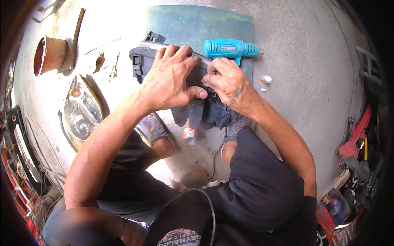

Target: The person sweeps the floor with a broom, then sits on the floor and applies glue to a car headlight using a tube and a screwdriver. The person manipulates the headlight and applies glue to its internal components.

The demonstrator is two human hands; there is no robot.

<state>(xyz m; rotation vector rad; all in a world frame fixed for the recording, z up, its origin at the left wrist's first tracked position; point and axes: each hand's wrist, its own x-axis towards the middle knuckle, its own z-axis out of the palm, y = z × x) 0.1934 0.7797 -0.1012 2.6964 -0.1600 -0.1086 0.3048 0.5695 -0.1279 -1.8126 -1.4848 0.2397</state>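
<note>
A car headlight with a black plastic housing [199, 110] is tilted up in front of me, between my feet and a greenish board. Over its far rim lie the spread fingers of my left hand [166, 80], with the thumb across the dark back side, gripping it. My right hand [232, 84] is closed at the right part of the same rim, thumb and fingers pressed together. Whatever those fingertips pinch is hidden. Just beyond my right hand, a teal heat gun [227, 48] rests on the board [197, 22], nozzle to the right.
Another headlight [84, 112] with a clear lens lies on the floor at left. Behind it is a brownish bucket [53, 55] on its side. An orange-and-white packet [188, 136] lies between my shoes. Cables and car parts crowd the left edge; a red metal tool [357, 135] stands right.
</note>
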